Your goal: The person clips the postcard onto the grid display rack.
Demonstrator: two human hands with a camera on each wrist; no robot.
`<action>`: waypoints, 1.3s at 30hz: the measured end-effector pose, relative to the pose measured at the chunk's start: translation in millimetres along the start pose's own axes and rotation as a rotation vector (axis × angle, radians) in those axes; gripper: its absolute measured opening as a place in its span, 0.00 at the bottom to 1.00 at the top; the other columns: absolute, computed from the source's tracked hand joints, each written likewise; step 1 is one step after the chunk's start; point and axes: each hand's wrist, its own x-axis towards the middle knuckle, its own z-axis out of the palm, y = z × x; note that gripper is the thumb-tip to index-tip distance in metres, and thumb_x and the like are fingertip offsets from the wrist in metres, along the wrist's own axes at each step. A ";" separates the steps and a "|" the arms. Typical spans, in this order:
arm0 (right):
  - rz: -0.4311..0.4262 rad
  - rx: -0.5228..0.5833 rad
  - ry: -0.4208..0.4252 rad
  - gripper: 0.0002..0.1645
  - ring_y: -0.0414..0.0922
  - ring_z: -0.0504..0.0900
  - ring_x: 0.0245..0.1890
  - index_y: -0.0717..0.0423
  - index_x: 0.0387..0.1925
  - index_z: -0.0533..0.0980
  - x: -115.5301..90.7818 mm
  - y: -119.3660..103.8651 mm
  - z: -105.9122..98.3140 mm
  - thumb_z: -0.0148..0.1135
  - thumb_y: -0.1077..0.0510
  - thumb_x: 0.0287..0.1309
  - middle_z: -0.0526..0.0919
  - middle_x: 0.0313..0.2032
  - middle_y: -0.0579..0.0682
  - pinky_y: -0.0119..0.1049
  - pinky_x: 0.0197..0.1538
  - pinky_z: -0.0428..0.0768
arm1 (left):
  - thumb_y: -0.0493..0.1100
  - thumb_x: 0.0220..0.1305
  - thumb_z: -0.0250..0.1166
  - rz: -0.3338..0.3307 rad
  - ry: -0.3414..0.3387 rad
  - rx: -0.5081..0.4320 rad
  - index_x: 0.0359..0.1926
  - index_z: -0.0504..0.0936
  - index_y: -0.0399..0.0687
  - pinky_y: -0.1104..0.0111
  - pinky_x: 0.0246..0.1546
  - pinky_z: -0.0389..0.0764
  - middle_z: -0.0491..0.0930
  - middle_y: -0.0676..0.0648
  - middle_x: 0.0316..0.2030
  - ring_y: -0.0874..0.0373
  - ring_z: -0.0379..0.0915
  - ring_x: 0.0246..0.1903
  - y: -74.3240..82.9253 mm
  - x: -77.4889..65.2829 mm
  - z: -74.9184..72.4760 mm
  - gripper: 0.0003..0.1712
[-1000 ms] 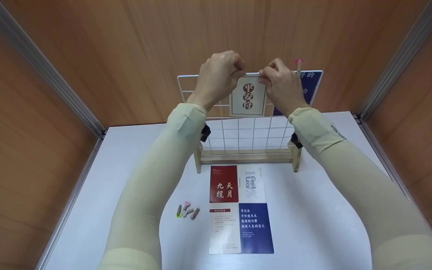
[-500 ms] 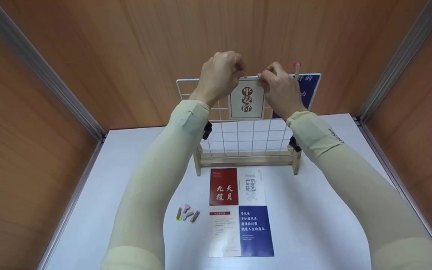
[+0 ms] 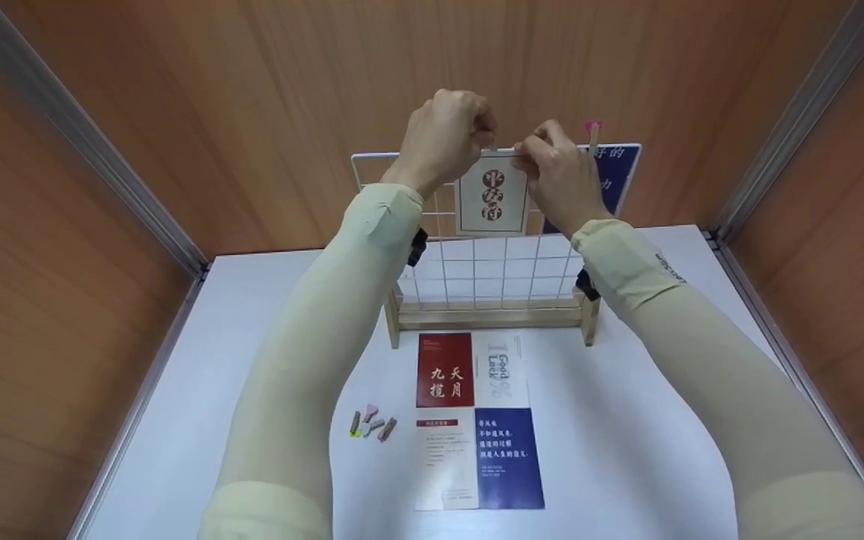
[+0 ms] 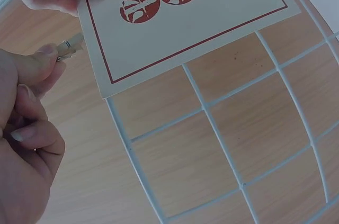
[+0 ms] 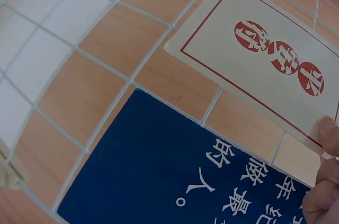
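Observation:
My left hand (image 3: 447,139) pinches a small wooden clothespin (image 4: 71,44) between thumb and forefinger, just above the rack's top wire. In the left wrist view the clothespin's tip points at the top edge of a cream card (image 3: 492,199). That card has a thin border and red round characters, and lies against the white wire grid rack (image 3: 477,259). With thumb and fingers, my right hand (image 3: 561,176) pinches the card's upper right corner at the top wire. Beside it hangs a dark blue card (image 5: 143,155) with white characters, partly hidden by the right hand in the head view.
A clothespin with a pink top (image 3: 594,129) clips the blue card to the rack. The rack stands on a wooden base (image 3: 488,319). Before it lie a red card (image 3: 444,371), a Good Luck card (image 3: 503,367), two more cards and several clothespins (image 3: 372,424).
My left hand has risen slightly above the top wire with the clothespin. The right hand keeps its pinch on the card's corner. The head view has shifted a little.

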 end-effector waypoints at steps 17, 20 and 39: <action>0.020 0.008 -0.011 0.08 0.54 0.84 0.39 0.65 0.41 0.81 -1.4 -6.5 2.1 0.60 0.62 0.68 0.76 0.42 0.57 0.45 0.44 0.83 | 0.33 0.68 0.58 0.007 -0.139 0.063 0.38 0.86 0.45 0.70 0.39 0.76 0.83 0.49 0.38 0.60 0.76 0.38 3.9 8.5 -8.4 0.10; 0.009 0.012 -0.005 0.09 0.54 0.84 0.38 0.65 0.42 0.81 -1.4 -7.9 3.4 0.60 0.62 0.68 0.77 0.42 0.58 0.44 0.43 0.83 | 0.34 0.69 0.60 -0.005 -0.164 0.069 0.38 0.87 0.45 0.70 0.38 0.76 0.83 0.50 0.38 0.60 0.76 0.37 3.5 9.7 -10.6 0.09; 0.005 -0.001 0.000 0.08 0.56 0.85 0.38 0.64 0.42 0.80 -4.5 -4.2 0.3 0.60 0.62 0.68 0.77 0.43 0.59 0.46 0.44 0.83 | 0.39 0.70 0.63 -0.010 -0.135 0.064 0.46 0.87 0.47 0.69 0.45 0.79 0.85 0.50 0.44 0.59 0.80 0.41 1.2 10.1 -3.5 0.09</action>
